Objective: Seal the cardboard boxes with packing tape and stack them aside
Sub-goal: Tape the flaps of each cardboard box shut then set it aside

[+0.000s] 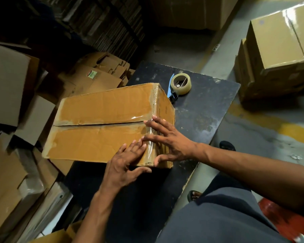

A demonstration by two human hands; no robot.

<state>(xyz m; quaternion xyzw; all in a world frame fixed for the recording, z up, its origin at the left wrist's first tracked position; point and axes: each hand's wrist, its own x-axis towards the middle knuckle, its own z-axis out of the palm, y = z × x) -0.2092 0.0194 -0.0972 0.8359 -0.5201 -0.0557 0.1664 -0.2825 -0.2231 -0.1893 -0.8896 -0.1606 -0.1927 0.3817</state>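
A brown cardboard box (pixel 102 123) lies on a dark table (pixel 205 109), its top flaps closed with a seam down the middle. Clear tape runs along the box's near right edge. My left hand (pixel 128 160) presses flat on the top near that edge, fingers straight, thumb against the front side. My right hand (pixel 167 139) lies spread over the taped corner, fingers straight on the tape. A roll of clear packing tape in a blue-handled dispenser (pixel 180 85) sits on the table behind the box, untouched.
Sealed boxes (pixel 279 50) are stacked on the floor at the right. Open and flattened cartons (pixel 98 72) crowd the left side and back. My legs and sandalled feet (pixel 194 195) stand at the table's right edge, on a floor with yellow lines.
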